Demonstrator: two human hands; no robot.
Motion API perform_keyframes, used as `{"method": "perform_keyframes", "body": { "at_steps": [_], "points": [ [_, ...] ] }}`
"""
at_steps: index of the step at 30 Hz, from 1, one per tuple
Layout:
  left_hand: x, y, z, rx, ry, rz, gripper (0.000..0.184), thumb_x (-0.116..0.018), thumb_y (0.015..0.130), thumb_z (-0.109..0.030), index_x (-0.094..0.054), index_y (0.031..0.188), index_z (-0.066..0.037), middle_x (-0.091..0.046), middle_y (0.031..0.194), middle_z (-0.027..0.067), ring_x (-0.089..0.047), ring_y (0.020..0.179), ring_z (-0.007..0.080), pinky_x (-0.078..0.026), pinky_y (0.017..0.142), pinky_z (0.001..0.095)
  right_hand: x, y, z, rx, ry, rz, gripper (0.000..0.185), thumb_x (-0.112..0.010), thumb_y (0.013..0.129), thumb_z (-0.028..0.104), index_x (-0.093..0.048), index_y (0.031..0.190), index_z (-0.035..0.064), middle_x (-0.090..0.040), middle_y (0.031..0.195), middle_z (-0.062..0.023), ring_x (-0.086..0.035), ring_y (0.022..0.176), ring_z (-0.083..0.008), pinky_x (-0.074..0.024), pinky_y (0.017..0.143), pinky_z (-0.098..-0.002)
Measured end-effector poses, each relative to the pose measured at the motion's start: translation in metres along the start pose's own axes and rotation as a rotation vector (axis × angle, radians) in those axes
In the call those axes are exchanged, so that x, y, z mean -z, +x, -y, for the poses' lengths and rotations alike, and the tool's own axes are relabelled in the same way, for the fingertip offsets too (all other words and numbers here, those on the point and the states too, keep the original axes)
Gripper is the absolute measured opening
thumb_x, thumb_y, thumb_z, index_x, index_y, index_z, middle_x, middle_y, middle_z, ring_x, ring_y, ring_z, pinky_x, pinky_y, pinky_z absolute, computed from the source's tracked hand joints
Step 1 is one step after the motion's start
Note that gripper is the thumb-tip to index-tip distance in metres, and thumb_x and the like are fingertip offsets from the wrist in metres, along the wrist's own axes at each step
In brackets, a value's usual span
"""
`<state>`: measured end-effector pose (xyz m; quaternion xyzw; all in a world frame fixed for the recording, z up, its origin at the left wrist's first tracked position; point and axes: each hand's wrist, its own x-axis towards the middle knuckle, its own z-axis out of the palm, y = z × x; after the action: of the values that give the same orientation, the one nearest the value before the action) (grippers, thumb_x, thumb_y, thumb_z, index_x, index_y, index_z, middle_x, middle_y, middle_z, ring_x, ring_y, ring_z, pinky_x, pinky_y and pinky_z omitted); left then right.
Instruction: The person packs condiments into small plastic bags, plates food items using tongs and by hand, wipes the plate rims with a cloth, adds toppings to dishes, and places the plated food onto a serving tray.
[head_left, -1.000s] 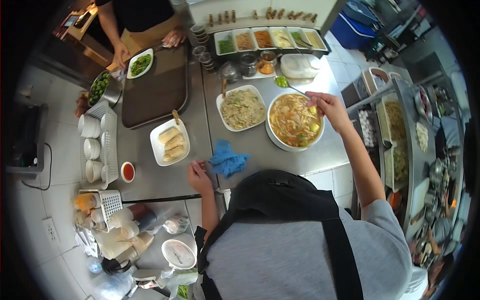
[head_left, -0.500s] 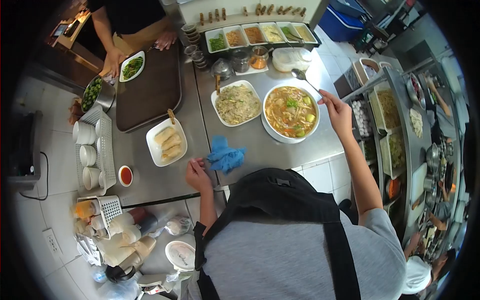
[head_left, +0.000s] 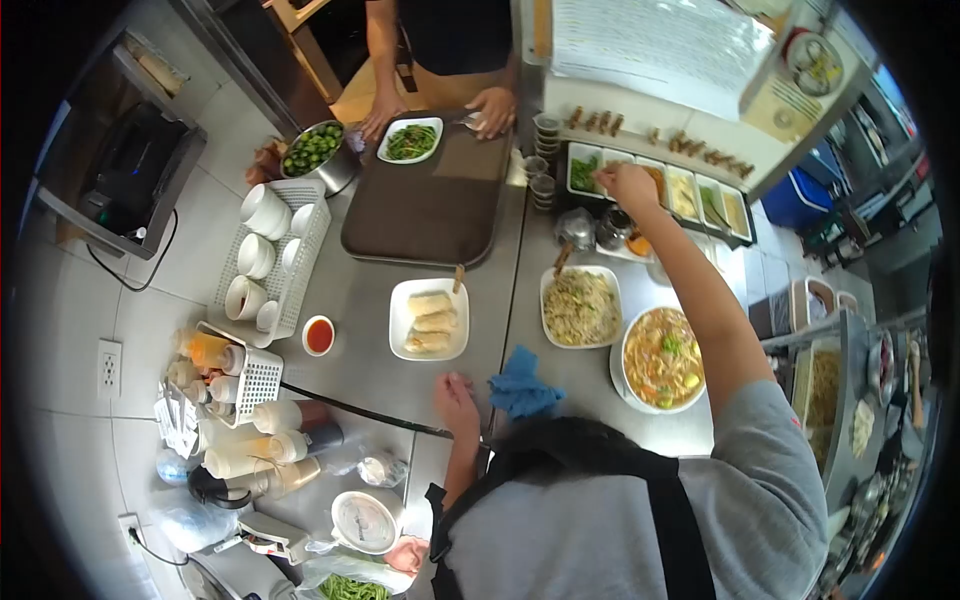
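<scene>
My right hand (head_left: pixel 628 185) reaches over the garnish tray, its fingers pinched together above the chopped green herbs (head_left: pixel 583 174). What lies between the fingertips, if anything, is hidden. My left hand (head_left: pixel 458 405) rests at the near edge of the steel counter, fingers curled, with nothing visible in it. Beside it lies a crumpled blue cloth (head_left: pixel 524 384). Under my right arm stands a bowl of noodle soup (head_left: pixel 655 365) with a green sprig on top. A square plate of fried rice (head_left: pixel 582 308) and a dish of rolls (head_left: pixel 430 335) are nearby, each with a clip on its rim.
Across the counter, a person's hands (head_left: pixel 492 112) rest at a brown tray (head_left: pixel 425 215) holding a dish of greens (head_left: pixel 410 142). At left are a small bowl of red sauce (head_left: pixel 318 336), a basket of white cups (head_left: pixel 305 290) and several sauce bottles (head_left: pixel 290 444).
My right hand has moved from the soup bowl up to the garnish tray, and the spoon it held no longer shows. My view has shifted left. My left hand stays by the cloth.
</scene>
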<state>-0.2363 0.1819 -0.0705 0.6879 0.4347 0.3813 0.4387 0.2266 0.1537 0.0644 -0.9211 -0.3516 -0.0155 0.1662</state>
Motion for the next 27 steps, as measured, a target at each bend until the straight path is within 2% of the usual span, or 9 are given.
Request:
{"method": "perform_keyframes", "body": {
  "at_steps": [1,3,4,7,10,13,16,21,27],
  "points": [
    [-0.001,0.004,0.001,0.128,-0.15,-0.09,0.025,-0.047,0.098,-0.024,-0.048,0.109,-0.002,-0.059,0.073,0.0082,-0.055,0.053,0.0134,-0.045,0.048,0.0249,0.001,0.007,-0.006,-0.064,0.016,0.039,0.032,-0.066,0.079,0.042,-0.072,0.095,0.0154,-0.068,0.092,-0.0153,-0.065,0.087,-0.0322,-0.0522,0.079,-0.0431],
    [-0.001,0.011,0.001,0.385,-0.451,-0.244,0.032,-0.048,0.098,-0.024,-0.039,0.12,-0.004,-0.059,0.077,0.0102,-0.055,0.05,0.0138,-0.045,0.043,0.0244,-0.002,0.008,-0.024,0.03,-0.233,-0.014,0.033,-0.067,0.078,0.039,-0.071,0.1,0.0155,-0.069,0.092,-0.0155,-0.066,0.087,-0.0313,-0.0524,0.078,-0.0413],
    [0.002,0.018,0.0,0.417,-0.448,-0.19,0.033,-0.047,0.098,-0.023,-0.035,0.121,-0.004,-0.058,0.08,0.0117,-0.056,0.05,0.0144,-0.046,0.041,0.0245,-0.003,0.007,-0.035,0.07,-0.358,-0.04,0.034,-0.067,0.077,0.037,-0.071,0.102,0.0155,-0.069,0.092,-0.0155,-0.066,0.086,-0.0308,-0.0525,0.078,-0.0405],
    [0.015,0.053,-0.002,0.483,-0.429,-0.06,0.035,-0.043,0.097,-0.019,-0.028,0.125,-0.004,-0.058,0.087,0.0158,-0.058,0.049,0.0164,-0.048,0.039,0.0251,-0.004,0.005,-0.063,0.107,-0.304,0.047,0.031,-0.07,0.073,0.028,-0.071,0.103,0.0181,-0.068,0.096,-0.0154,-0.065,0.09,-0.0301,-0.0521,0.082,-0.041],
    [0.012,0.078,0.004,0.458,-0.365,-0.03,0.033,-0.035,0.095,-0.013,-0.027,0.125,-0.002,-0.056,0.094,0.0197,-0.059,0.048,0.0191,-0.052,0.04,0.0284,0.005,0.006,-0.068,-0.009,-0.177,0.137,0.019,-0.063,0.081,0.024,-0.071,0.094,0.0138,-0.068,0.097,-0.0134,-0.066,0.091,-0.0293,-0.0536,0.079,-0.0427],
    [0.019,0.093,0.003,0.512,-0.279,0.068,0.044,-0.045,0.094,-0.024,-0.03,0.132,-0.006,-0.053,0.111,0.0196,-0.062,0.062,0.0232,-0.049,0.041,0.0298,0.002,0.015,-0.079,0.053,-0.296,0.177,0.019,-0.058,0.082,0.016,-0.071,0.095,0.0108,-0.068,0.096,-0.0143,-0.066,0.089,-0.0308,-0.0544,0.077,-0.0413],
    [0.012,0.121,-0.02,0.449,-0.345,0.035,0.032,-0.041,0.095,-0.018,-0.029,0.119,-0.001,-0.057,0.082,0.0171,-0.055,0.045,0.018,-0.049,0.038,0.0286,0.014,0.016,-0.064,0.061,-0.453,0.173,0.019,-0.055,0.083,0.012,-0.071,0.09,0.0038,-0.068,0.094,-0.0165,-0.067,0.089,-0.0308,-0.055,0.075,-0.04],
    [-0.012,0.201,-0.032,0.334,-0.406,0.096,0.032,-0.042,0.096,-0.019,-0.028,0.117,0.0,-0.057,0.074,0.0142,-0.056,0.047,0.0178,-0.05,0.039,0.0291,0.024,0.027,-0.041,0.054,-0.451,0.154,0.018,-0.056,0.083,0.013,-0.071,0.089,0.0058,-0.069,0.096,-0.0156,-0.067,0.089,-0.03,-0.0551,0.074,-0.04],
    [-0.06,0.287,0.002,0.446,-0.345,0.069,0.03,-0.04,0.099,-0.02,-0.026,0.114,0.002,-0.058,0.077,0.0162,-0.06,0.051,0.0205,-0.055,0.043,0.0338,0.011,0.042,-0.038,-0.092,-0.48,0.246,0.019,-0.057,0.084,0.014,-0.071,0.094,0.0062,-0.068,0.101,-0.0133,-0.067,0.094,-0.0286,-0.0551,0.075,-0.0404]
  ]
}}
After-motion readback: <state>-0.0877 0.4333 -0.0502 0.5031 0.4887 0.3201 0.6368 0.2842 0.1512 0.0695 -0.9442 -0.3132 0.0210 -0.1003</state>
